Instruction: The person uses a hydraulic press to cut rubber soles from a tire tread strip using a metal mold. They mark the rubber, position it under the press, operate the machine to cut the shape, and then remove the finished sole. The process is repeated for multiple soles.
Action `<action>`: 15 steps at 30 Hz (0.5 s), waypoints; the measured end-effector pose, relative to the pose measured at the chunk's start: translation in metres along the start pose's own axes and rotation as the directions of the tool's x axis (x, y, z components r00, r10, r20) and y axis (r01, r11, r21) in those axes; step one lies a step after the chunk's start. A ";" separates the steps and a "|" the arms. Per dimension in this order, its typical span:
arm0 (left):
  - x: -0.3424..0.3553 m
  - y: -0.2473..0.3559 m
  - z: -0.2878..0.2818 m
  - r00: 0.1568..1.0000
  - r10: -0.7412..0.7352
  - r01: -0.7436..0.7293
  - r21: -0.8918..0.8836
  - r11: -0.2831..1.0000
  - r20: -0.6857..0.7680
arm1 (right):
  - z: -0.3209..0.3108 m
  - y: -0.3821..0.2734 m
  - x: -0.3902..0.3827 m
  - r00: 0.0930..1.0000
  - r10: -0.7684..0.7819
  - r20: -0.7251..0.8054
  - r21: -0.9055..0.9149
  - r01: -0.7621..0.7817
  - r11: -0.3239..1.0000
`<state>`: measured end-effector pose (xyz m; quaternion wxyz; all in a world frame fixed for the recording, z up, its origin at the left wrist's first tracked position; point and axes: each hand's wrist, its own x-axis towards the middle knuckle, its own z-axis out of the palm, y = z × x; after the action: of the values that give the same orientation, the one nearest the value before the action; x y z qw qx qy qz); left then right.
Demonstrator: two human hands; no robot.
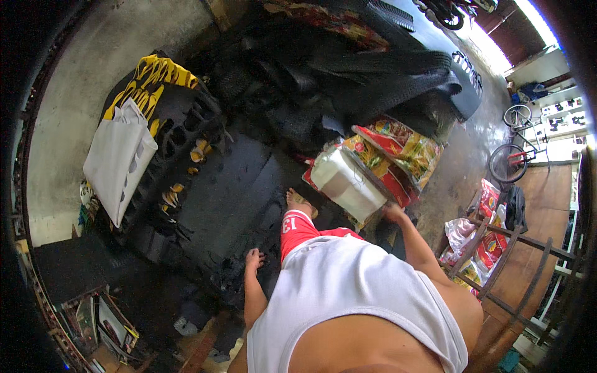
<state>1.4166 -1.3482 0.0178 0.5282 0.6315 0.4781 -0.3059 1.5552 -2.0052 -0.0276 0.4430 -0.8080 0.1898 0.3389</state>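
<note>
My right hand (393, 213) is closed at the near right edge of a shiny white plastic sack (349, 181), gripping it there; its fingertips are partly hidden. Red and yellow printed sacks (398, 152) lie against the far side of the white one. Beside my left leg, my left hand (254, 258) hangs empty, its fingers loosely bent and apart. Below it is a broad, flat stack of black sheet material (227, 199), which looks like rubber.
Long black ribbed rubber strips (385, 74) are heaped at the back. On the left, a folded white sheet (119, 158) rests on black and yellow cut-out pieces (152, 78). A wooden ladder-like frame (516, 236), more printed sacks (491, 242) and a bicycle (513, 158) stand right.
</note>
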 end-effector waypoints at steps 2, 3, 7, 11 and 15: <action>0.020 0.056 -0.014 0.998 0.053 -0.054 -0.070 0.996 -0.017 | 0.013 0.000 -0.014 0.978 0.139 0.154 -0.290 -0.089 0.953; 0.027 0.082 -0.024 0.996 0.088 -0.089 -0.070 0.994 -0.018 | 0.015 -0.005 -0.021 0.968 0.221 0.124 -0.345 -0.167 0.924; 0.051 0.179 -0.063 0.983 0.177 -0.173 0.079 0.982 -0.045 | 0.009 -0.061 -0.033 0.976 0.216 -0.018 0.248 -0.205 0.947; 0.069 0.258 -0.082 0.992 0.115 -0.110 0.080 0.991 -0.059 | 0.002 -0.122 -0.010 0.959 0.263 -0.102 0.435 -0.195 0.879; 0.076 0.321 -0.069 0.994 0.106 -0.106 0.104 0.989 0.000 | 0.013 -0.149 0.035 0.925 0.375 -0.062 0.399 -0.322 0.859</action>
<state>1.7332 -1.2556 0.0884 0.5089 0.6835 0.4288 -0.3000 1.6646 -1.9149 0.0300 0.5085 -0.6797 0.4253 0.3138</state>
